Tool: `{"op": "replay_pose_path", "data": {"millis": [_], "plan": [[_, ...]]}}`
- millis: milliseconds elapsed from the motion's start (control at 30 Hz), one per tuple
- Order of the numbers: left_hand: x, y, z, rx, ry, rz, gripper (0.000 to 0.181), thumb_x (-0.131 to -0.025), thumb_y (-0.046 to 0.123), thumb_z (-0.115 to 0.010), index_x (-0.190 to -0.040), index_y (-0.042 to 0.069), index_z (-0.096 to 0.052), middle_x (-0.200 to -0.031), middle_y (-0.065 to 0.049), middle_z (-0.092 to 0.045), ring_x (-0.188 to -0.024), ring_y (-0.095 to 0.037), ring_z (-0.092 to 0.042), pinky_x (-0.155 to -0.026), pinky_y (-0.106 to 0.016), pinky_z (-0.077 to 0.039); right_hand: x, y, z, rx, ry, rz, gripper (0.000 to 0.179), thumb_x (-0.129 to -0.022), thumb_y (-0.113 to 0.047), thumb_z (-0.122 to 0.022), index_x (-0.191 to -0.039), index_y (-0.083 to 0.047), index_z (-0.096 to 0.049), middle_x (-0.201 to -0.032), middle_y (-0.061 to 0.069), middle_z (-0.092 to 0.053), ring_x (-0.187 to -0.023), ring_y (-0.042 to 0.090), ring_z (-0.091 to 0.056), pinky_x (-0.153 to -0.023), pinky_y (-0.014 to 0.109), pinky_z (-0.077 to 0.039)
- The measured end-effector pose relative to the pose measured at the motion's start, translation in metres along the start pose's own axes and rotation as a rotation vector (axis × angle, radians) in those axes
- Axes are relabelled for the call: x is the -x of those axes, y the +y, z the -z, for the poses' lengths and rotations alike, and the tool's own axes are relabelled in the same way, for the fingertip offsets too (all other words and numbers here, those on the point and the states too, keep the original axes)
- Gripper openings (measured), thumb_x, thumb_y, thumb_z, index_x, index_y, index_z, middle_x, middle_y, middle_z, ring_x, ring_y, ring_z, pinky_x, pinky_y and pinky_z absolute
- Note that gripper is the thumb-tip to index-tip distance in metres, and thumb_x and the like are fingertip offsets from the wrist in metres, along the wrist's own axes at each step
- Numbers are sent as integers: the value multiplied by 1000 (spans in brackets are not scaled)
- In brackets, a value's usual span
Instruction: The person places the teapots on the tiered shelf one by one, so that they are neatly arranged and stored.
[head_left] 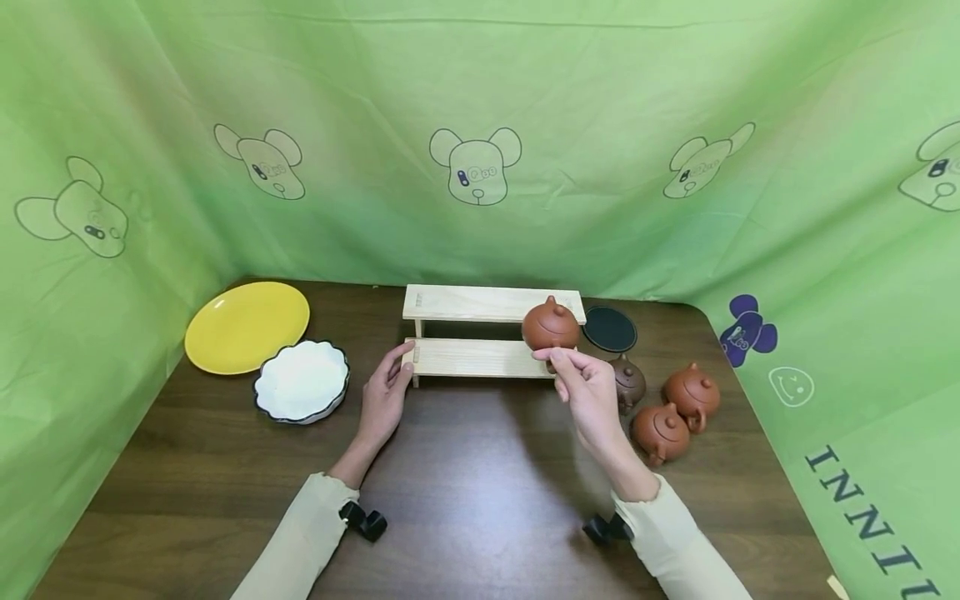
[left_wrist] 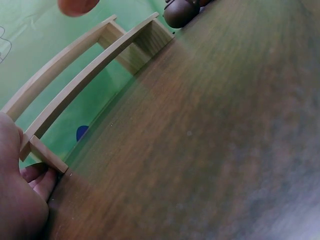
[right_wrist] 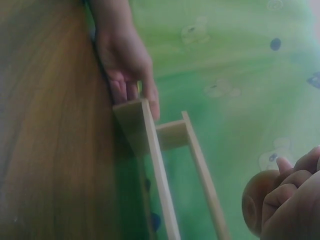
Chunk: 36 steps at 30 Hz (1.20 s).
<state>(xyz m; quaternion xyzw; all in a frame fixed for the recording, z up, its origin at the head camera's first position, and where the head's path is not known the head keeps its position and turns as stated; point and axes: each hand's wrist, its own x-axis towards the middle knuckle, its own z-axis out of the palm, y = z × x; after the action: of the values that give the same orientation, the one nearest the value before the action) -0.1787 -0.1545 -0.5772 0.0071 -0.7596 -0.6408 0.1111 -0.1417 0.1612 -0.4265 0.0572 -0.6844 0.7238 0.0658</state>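
My right hand [head_left: 592, 408] pinches a small reddish-brown clay teapot [head_left: 551, 325] at its near side, where the handle is mostly hidden by the fingers. The teapot is upright, raised in the air in front of the right part of a two-step wooden display rack [head_left: 480, 358]. In the right wrist view the fingers curl against the teapot [right_wrist: 254, 197]. At the rack's left end, my left hand [head_left: 384, 400] holds the lower step. Its thumb lies over the edge, and its other fingers [left_wrist: 45, 182] curl by the side support.
Right of the rack stand a dark brown teapot [head_left: 628, 382] and two reddish-brown ones, a rear teapot [head_left: 692, 390] and a front teapot [head_left: 660, 433]. A black round coaster [head_left: 610, 328] lies behind them. At left are a yellow plate [head_left: 247, 325] and a scalloped white dish [head_left: 302, 382].
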Motion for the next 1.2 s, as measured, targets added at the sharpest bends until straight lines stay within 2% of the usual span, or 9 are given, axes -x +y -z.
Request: {"op": "replay_pose_path", "data": {"millis": [100,233,400,567,767,967,1200], "plan": [[-1,-3,1,19,-4,26,37,-114,25,-66,-150,35,-69,-158,-1,-64,-141,-18,-65,-112,-29,-53,-7,4,-9,4,0,11,25,-111,-7,-65,-108,14,-79,-56,-9,-43,-54,2,-41,-53,16,-31],[-2,-7,2,45,-17,53,37,-114,32,-67,-149,40,-68,-160,6,-62,-143,-16,-62,-117,-35,-50,-13,7,-21,-16,-5,33,26,-111,-7,-65,-108,15,-79,-55,-9,-43,-53,2,-40,-51,16,-29],[-3,-8,3,24,-19,35,37,-113,38,-67,-150,40,-67,-161,3,-61,-144,-18,-62,-119,-44,-50,-18,10,-38,-43,-36,42,29,-111,-8,-65,-109,19,-76,-55,-10,-42,-52,2,-39,-49,17,-26],[-2,-8,3,19,-13,21,37,-113,39,-67,-149,40,-68,-160,2,-62,-143,-19,-63,-118,-42,-51,-22,10,-53,-66,-69,40,30,-111,-8,-65,-110,20,-76,-56,-10,-42,-52,2,-38,-50,17,-27],[-2,-6,1,31,-21,31,36,-113,40,-67,-149,41,-68,-160,6,-62,-143,-16,-62,-118,-40,-51,-26,11,-65,-88,-89,36,31,-111,-10,-66,-110,18,-77,-55,-10,-43,-52,3,-38,-51,18,-27],[0,2,0,-6,-20,7,37,-115,31,-64,-152,32,-67,-160,-1,-62,-142,-19,-63,-116,-46,-52,-31,15,-75,-73,-107,48,32,-111,-14,-67,-110,16,-78,-54,-11,-43,-52,3,-38,-48,19,-23],[-3,-8,1,32,-21,41,36,-113,37,-66,-149,40,-68,-159,5,-62,-143,-17,-63,-118,-39,-51,-38,22,-86,-30,-137,108,29,-112,-12,-66,-109,14,-79,-52,-11,-42,-49,4,-38,-47,20,-25]]}}
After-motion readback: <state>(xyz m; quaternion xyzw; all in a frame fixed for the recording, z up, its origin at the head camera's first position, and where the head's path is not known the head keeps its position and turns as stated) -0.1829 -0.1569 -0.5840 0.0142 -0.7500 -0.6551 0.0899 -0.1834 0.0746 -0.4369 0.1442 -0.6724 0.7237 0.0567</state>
